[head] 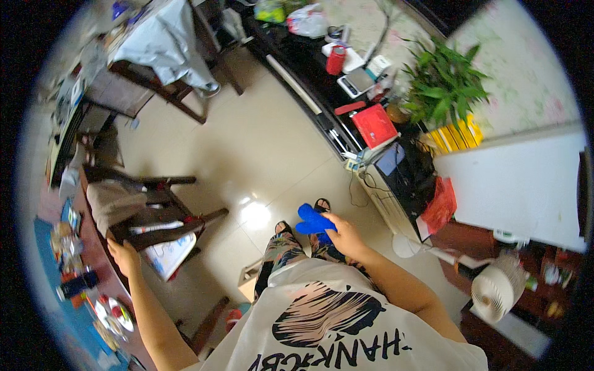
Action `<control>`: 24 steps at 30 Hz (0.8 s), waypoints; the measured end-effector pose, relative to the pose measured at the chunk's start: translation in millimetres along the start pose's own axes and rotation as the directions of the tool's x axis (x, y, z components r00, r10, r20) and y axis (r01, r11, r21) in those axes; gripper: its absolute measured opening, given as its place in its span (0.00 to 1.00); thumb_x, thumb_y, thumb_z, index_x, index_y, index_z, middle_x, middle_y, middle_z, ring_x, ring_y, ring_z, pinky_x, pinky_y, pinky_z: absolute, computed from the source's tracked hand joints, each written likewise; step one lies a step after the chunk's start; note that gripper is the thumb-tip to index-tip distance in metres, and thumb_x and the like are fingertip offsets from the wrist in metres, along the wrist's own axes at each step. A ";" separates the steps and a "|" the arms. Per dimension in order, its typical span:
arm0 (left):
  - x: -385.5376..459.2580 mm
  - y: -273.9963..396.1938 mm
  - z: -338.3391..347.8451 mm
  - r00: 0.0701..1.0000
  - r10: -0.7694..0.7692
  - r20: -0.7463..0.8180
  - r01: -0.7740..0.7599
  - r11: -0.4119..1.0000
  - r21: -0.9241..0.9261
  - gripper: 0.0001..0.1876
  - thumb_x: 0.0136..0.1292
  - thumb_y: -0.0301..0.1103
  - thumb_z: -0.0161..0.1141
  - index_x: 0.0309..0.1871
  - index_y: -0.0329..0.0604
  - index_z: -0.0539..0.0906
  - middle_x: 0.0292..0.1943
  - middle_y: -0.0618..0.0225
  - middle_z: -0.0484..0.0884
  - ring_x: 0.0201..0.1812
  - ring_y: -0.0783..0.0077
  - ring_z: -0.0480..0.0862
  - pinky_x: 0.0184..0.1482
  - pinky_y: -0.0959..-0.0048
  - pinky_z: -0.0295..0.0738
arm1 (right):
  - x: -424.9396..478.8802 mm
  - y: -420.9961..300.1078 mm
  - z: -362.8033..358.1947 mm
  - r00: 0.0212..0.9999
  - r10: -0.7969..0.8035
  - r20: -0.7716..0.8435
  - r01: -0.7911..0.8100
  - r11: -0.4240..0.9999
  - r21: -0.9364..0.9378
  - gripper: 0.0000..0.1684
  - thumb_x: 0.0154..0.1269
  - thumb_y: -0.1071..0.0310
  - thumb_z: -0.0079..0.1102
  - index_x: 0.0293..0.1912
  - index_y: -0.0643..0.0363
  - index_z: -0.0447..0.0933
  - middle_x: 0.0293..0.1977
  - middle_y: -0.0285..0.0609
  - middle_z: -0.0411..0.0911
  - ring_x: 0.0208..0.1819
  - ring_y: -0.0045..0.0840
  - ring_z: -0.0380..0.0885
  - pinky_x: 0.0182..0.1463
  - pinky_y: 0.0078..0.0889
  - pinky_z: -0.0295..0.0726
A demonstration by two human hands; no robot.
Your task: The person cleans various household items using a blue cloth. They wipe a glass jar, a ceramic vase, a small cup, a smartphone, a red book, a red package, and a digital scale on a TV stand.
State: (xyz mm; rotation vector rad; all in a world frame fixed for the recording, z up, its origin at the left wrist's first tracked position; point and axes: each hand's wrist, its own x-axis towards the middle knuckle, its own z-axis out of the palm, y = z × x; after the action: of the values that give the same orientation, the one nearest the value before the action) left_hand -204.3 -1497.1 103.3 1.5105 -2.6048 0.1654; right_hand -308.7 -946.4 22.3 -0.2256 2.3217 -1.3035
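Note:
My right hand (345, 236) holds a bright blue cloth (313, 220) with rounded lobes, in front of my thighs and above the floor. My left hand (124, 257) is out to the left, where the dark wooden chair (171, 208) meets the edge of the reddish-brown table (104, 259). Its fingers reach the dark wood, but I cannot tell whether they grip it. Over the chair hangs a brown cloth (113, 201). A white printed bag or sheet (169, 255) shows beside the chair, partly hidden.
A low black cabinet (320, 99) along the right bears a red box (376, 126), a small scale (356, 83) and cables. Beyond are a leafy plant (443, 88) and a white panel (515, 185). A fan (499, 287) stands at right. Another chair (162, 88) is draped in pale cloth.

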 end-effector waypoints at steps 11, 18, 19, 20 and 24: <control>8.3 -17.3 19.9 0.992 -0.123 0.007 0.123 0.992 -0.028 0.34 0.62 0.40 0.52 0.69 0.52 0.51 0.65 0.54 0.59 0.59 0.47 0.68 0.59 0.57 0.65 | 43.5 -2.5 -45.0 0.980 -0.038 0.194 0.067 0.987 -0.145 0.23 0.57 0.74 0.52 0.54 0.58 0.69 0.44 0.54 0.76 0.44 0.44 0.76 0.47 0.37 0.73; 7.4 -22.4 30.9 0.991 -0.120 -0.053 0.120 0.993 -0.004 0.35 0.61 0.40 0.54 0.69 0.53 0.52 0.64 0.54 0.60 0.58 0.46 0.69 0.58 0.57 0.65 | 52.6 -7.0 -45.0 0.958 -0.012 0.287 0.065 0.982 -0.178 0.21 0.59 0.72 0.52 0.54 0.57 0.69 0.42 0.54 0.77 0.42 0.43 0.78 0.45 0.36 0.75; 8.2 -19.1 30.1 0.990 -0.132 -0.046 0.132 0.991 -0.004 0.35 0.61 0.39 0.55 0.69 0.54 0.52 0.64 0.54 0.60 0.58 0.46 0.69 0.58 0.57 0.66 | 55.4 -8.5 -44.9 0.962 -0.046 0.271 0.092 0.983 -0.159 0.21 0.59 0.72 0.52 0.54 0.56 0.69 0.42 0.54 0.77 0.42 0.43 0.78 0.45 0.37 0.75; 8.1 -16.0 28.8 0.988 -0.148 -0.034 0.147 0.989 -0.014 0.35 0.61 0.39 0.55 0.69 0.54 0.51 0.64 0.54 0.60 0.58 0.46 0.69 0.58 0.57 0.66 | 60.2 -10.5 -45.7 0.962 -0.058 0.269 0.110 0.977 -0.183 0.21 0.59 0.72 0.52 0.54 0.56 0.69 0.42 0.54 0.77 0.42 0.44 0.77 0.45 0.37 0.75; 10.0 -28.8 34.9 0.985 -0.167 -0.041 0.165 0.986 -0.035 0.36 0.61 0.38 0.55 0.70 0.55 0.50 0.65 0.53 0.60 0.58 0.44 0.69 0.57 0.56 0.67 | 71.0 -18.5 -55.6 0.965 -0.094 0.244 0.149 0.965 -0.215 0.22 0.57 0.70 0.52 0.53 0.53 0.69 0.45 0.51 0.76 0.44 0.45 0.76 0.47 0.42 0.74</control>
State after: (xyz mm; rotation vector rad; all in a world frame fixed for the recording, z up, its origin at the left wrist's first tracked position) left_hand -186.1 -1525.4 71.4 1.6839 -2.4220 0.1390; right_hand -398.7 -939.4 40.1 -0.5750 2.2819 -0.9968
